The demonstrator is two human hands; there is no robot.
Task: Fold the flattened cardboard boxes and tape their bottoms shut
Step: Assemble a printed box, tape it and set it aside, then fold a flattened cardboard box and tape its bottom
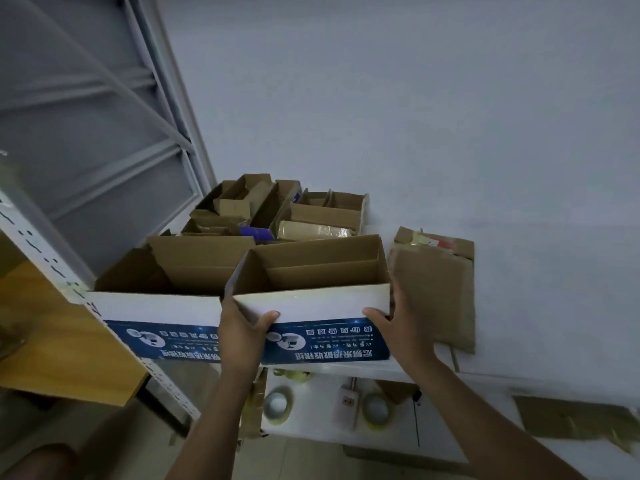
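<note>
The erected box (311, 304), open side up, is at the near edge of the desk (519, 271), touching or just beside a neighbouring box (156, 306) of the same print. The left hand (242, 327) grips its near left corner, thumb on the front wall and fingers wrapped round the side. The right hand (405, 320) grips the near right corner the same way. Whether the base bears on the desk cannot be told, and the bottom flaps are hidden.

Hazards, as judged:
- Squeezing only the corners may rack the walls out of square
- An untaped bottom may drop open if the box is lifted
- Sideways travel may knock the neighbouring box or slide the flattened cardboard (436, 292) off the desk
- A slip at the edge would drop the box onto the tape rolls (277, 405) below
</note>
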